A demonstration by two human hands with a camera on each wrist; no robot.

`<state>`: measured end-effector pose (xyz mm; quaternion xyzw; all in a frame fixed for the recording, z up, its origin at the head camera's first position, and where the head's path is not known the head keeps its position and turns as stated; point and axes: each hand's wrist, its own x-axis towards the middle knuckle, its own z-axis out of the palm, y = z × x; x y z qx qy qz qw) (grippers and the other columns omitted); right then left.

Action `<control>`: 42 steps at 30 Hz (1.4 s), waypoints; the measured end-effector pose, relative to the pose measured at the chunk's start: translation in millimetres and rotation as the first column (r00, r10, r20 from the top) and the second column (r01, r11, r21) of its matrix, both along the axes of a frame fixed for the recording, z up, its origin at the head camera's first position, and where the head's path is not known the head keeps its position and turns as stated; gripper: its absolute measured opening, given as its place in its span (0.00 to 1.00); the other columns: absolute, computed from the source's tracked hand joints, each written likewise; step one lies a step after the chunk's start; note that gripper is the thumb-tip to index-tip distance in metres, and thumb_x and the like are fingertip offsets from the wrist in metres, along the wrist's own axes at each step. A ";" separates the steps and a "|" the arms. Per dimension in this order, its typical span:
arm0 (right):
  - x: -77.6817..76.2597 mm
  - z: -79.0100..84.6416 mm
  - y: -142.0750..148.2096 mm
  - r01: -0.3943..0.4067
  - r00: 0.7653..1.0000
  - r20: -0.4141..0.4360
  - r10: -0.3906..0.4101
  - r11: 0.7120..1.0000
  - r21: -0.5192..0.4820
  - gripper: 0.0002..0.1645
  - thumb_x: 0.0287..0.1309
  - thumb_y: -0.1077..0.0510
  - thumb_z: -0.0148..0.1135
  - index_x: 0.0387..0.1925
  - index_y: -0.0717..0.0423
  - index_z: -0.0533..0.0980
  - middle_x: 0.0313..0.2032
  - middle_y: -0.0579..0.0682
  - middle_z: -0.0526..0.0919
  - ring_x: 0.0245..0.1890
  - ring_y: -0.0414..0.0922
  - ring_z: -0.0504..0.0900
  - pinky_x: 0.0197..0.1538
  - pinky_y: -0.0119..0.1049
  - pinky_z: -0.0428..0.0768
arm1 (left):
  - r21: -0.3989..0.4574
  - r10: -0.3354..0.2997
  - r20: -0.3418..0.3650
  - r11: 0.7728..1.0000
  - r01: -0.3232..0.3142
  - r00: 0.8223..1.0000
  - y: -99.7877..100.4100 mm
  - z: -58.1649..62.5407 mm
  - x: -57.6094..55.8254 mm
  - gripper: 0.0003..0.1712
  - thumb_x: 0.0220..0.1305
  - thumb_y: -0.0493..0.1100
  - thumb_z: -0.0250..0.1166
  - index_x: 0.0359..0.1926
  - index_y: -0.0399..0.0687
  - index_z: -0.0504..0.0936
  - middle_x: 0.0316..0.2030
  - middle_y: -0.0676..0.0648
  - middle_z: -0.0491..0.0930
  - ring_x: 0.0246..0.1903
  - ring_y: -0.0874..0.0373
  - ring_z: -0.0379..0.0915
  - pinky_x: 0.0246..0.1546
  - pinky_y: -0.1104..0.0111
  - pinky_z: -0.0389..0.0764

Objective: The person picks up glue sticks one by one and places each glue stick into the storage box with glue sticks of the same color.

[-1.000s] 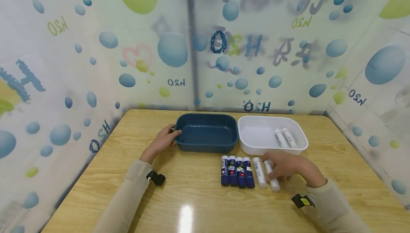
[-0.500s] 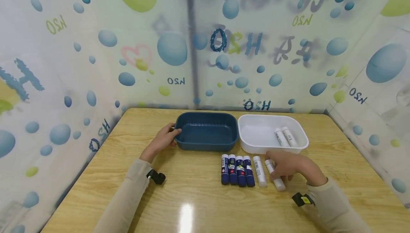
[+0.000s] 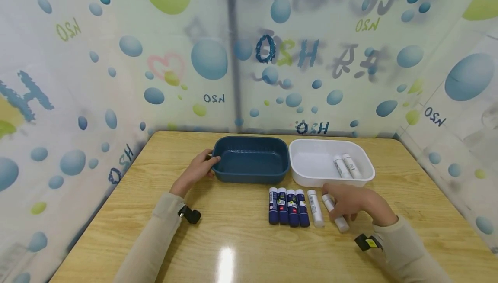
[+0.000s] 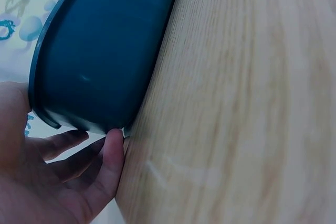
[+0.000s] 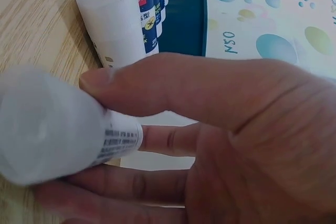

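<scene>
Nearest, towards the near edge of the table, two beige sleeves, with a small black device at each wrist. Further in, towards the right edge of the table, the right hand, thumb and fingers narrowed round a held white tube. Slanting in the grasp, cap end towards the right and near edges; contact with the tabletop impossible to tell. Just left of that, a loose white tube, lying alone, slightly aslant. Beside it, four dark blue tubes, packed in a row, white tops towards the far edge. Beyond, left of the row, the left hand, thumb over the rim of a dark blue box, fingers against the outside of its left end. Right beside that, nearer the far right corner, a white box, with two more white tubes lying together in its right end. Behind the far edge, sheeting printed with blue and green drops.
</scene>
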<state>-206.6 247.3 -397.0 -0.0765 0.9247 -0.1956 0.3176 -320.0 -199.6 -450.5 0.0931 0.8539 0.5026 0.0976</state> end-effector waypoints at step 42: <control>-1.9 10.5 12.2 -0.062 0.998 -0.017 0.061 0.993 -0.103 0.30 0.59 0.64 0.69 0.60 0.52 0.67 0.40 0.53 0.72 0.31 0.47 0.74 0.30 0.39 0.77 | -0.008 0.017 0.005 1.000 -0.016 1.000 0.3 -3.9 -0.2 0.33 0.81 0.54 0.52 0.76 0.43 0.62 0.65 0.32 0.73 0.31 0.54 0.79 0.39 0.63 0.85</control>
